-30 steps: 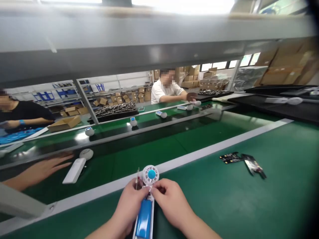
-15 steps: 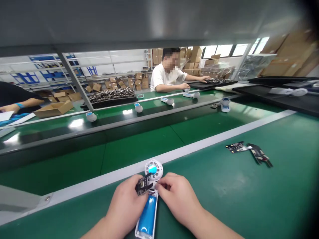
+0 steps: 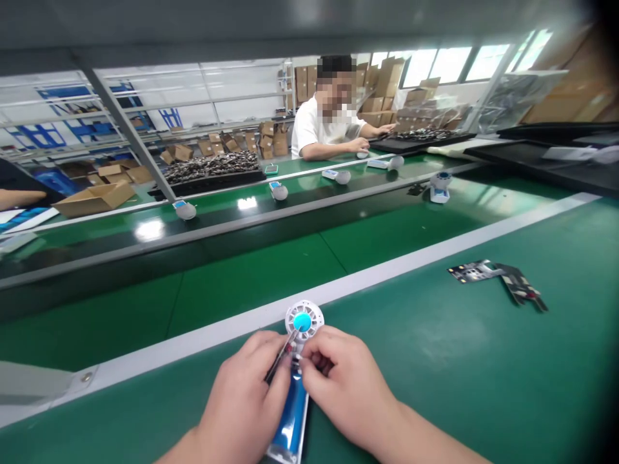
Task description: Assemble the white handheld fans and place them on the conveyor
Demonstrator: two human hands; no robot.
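Note:
A white handheld fan (image 3: 313,317) with a round slotted head and a blue hub lies open in front of me. Its handle holds a blue battery (image 3: 294,412). My left hand (image 3: 246,390) is closed on a small black circuit board (image 3: 280,358), seen nearly edge-on over the fan's neck. Thumb and fingertips of my right hand (image 3: 341,380) are pinched together at the neck, near a small white part; what they grip is mostly hidden. On the green bench to the right lie two more circuit boards (image 3: 476,270), touching or overlapping.
A conveyor belt (image 3: 246,222) beyond the bench carries several partly built fans (image 3: 336,176). Another fan (image 3: 440,187) stands on the green surface at right. Across the line sits a co-worker (image 3: 314,129) beside black trays (image 3: 213,173) of parts. Black trays (image 3: 527,161) stand at far right.
The circuit board in my left hand has turned from showing its face to nearly edge-on. My right fingers stay at the fan's neck. The view has shifted slightly.

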